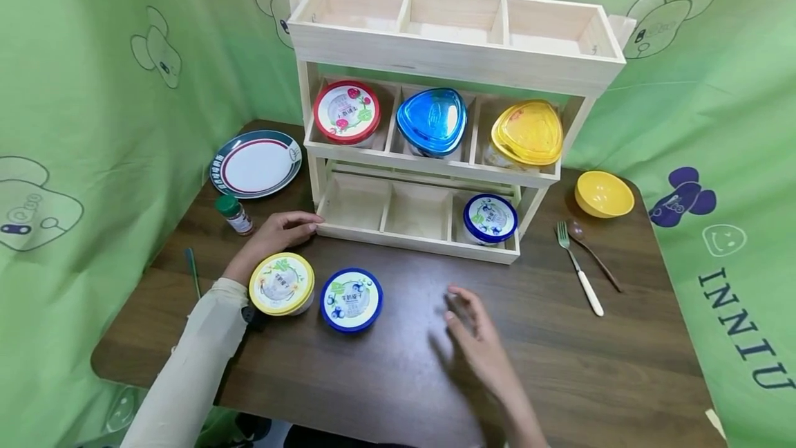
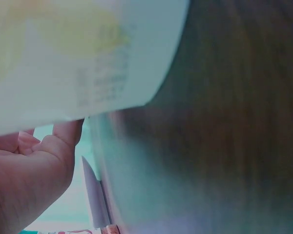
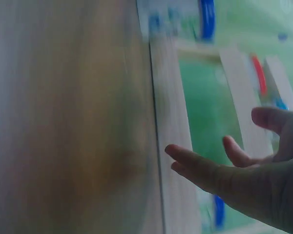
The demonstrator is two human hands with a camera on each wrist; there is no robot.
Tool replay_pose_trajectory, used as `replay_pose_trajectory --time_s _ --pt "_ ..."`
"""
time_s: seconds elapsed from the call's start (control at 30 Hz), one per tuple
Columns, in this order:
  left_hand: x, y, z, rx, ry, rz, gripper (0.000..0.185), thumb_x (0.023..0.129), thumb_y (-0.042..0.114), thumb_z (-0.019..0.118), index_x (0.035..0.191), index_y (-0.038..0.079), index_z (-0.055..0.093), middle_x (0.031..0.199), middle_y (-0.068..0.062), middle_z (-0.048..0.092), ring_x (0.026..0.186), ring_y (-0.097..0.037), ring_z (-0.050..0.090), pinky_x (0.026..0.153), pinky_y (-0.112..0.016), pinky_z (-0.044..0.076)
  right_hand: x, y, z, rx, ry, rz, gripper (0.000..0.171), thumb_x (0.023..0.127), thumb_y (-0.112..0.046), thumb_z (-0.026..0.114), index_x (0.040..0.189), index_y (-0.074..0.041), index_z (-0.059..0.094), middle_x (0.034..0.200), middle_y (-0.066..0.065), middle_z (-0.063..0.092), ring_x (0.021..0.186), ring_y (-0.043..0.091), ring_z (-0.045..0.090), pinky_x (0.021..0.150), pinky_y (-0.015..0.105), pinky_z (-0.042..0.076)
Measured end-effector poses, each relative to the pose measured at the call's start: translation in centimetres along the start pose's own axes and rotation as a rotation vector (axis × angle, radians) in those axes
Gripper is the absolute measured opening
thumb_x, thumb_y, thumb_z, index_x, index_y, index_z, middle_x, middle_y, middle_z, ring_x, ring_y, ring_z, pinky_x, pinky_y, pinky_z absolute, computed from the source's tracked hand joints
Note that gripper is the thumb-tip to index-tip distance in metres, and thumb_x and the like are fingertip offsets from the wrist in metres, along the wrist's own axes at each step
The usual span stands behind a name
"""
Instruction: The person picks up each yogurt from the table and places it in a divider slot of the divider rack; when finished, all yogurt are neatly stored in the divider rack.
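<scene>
The round blue-lidded white tub (image 1: 351, 300) sits on the dark wooden desk (image 1: 560, 379), just beside a round yellow-lidded tub (image 1: 282, 283) at its nine o'clock. The right hand (image 1: 475, 337) hovers over bare desk with fingers spread and released, grasping nothing; the blue-lidded tub lies at about nine o'clock from it, near but apart. The left hand (image 1: 280, 230) rests relaxed, fingertips touching the front lower corner of the pale wooden three-tier rack (image 1: 457, 54), with the yellow-lidded tub at its six o'clock. By my reading, the right hand has the clearer path to the blue-lidded tub; neither tub has a long axis.
</scene>
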State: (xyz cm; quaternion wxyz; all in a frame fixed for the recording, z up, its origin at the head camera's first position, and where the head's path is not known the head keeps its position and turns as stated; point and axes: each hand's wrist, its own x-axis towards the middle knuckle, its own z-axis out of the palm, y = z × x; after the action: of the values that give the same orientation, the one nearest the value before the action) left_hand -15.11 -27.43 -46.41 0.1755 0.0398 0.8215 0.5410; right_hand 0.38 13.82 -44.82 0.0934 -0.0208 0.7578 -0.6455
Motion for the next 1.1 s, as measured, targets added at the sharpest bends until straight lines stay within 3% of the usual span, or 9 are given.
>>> replay_pose_trajectory --time_s 0.13,0.27,0.47,0.6,0.73,0.93,1.03,1.1 --pt "0.3 0.2 0.1 0.001 0.000 -0.019 0.043 0.113 0.026 0.062 0.149 0.004 0.064 0.151 -0.020 0.062 0.139 -0.034 0.059 0.109 -0.031 0.053 0.8 0.2 4.4 0.097 -0.070 -0.016 0.048 0.109 -0.006 0.062 0.153 0.005 0.046 0.170 0.028 0.035 0.156 0.049 0.035 0.124 0.064 0.028" --pt "0.3 0.3 0.1 -0.006 -0.003 -0.039 0.043 0.114 0.025 0.061 0.151 0.003 0.063 0.153 -0.020 0.060 0.140 -0.034 0.057 0.109 -0.029 0.052 1.9 0.0 7.5 0.109 -0.120 -0.045 0.044 0.110 -0.011 0.063 0.152 -0.002 0.053 0.171 0.024 0.035 0.159 0.043 0.032 0.127 0.061 0.024" --pt "0.2 0.0 0.0 0.009 -0.006 -0.011 0.041 0.111 0.035 0.066 0.145 0.012 0.070 0.147 -0.016 0.065 0.134 -0.031 0.061 0.110 -0.039 0.054 3.1 -0.1 9.3 0.056 -0.197 -0.080 0.031 0.111 -0.016 0.063 0.142 -0.013 0.066 0.173 0.019 0.034 0.162 0.037 0.028 0.127 0.059 0.027" --pt "0.2 0.0 -0.1 0.009 0.005 -0.003 0.041 0.111 0.033 0.066 0.144 0.009 0.070 0.146 -0.017 0.065 0.133 -0.029 0.062 0.106 -0.031 0.055 3.5 -0.2 9.7 0.068 -0.218 -0.095 0.031 0.111 -0.012 0.062 0.141 -0.011 0.066 0.162 0.017 0.051 0.155 0.035 0.042 0.123 0.055 0.036" --pt "0.4 -0.4 -0.2 -0.020 -0.002 0.002 0.042 0.111 0.030 0.066 0.146 0.007 0.068 0.148 -0.018 0.064 0.134 -0.029 0.062 0.107 -0.033 0.055 3.3 -0.3 9.2 0.034 -0.240 -0.113 0.031 0.109 -0.009 0.061 0.139 -0.012 0.069 0.155 0.014 0.059 0.149 0.034 0.049 0.116 0.053 0.045" --pt "2.7 -4.7 -1.0 -0.121 -0.039 0.072 0.034 0.107 0.034 0.073 0.137 0.018 0.077 0.138 -0.006 0.070 0.122 -0.014 0.068 0.097 -0.026 0.059 2.0 -0.3 5.7 -0.032 -0.318 -0.143 0.032 0.106 -0.004 0.064 0.133 -0.016 0.075 0.162 0.012 0.054 0.152 0.036 0.045 0.111 0.045 0.050" --pt "2.6 -4.6 -1.0 -0.147 -0.049 0.090 0.035 0.106 0.034 0.075 0.137 0.017 0.077 0.137 -0.007 0.071 0.120 -0.014 0.068 0.096 -0.026 0.059 1.2 0.1 3.0 -0.044 -0.311 -0.164 0.031 0.105 -0.002 0.064 0.131 -0.014 0.075 0.161 0.013 0.055 0.152 0.037 0.045 0.110 0.036 0.050" --pt "2.1 -3.7 -0.9 -0.136 -0.048 0.104 0.037 0.105 0.035 0.075 0.137 0.016 0.076 0.136 -0.007 0.071 0.117 -0.013 0.068 0.094 -0.023 0.059 0.7 0.5 1.1 -0.043 -0.280 -0.178 0.031 0.105 0.001 0.064 0.131 -0.011 0.075 0.161 0.017 0.054 0.151 0.034 0.046 0.108 0.033 0.051"
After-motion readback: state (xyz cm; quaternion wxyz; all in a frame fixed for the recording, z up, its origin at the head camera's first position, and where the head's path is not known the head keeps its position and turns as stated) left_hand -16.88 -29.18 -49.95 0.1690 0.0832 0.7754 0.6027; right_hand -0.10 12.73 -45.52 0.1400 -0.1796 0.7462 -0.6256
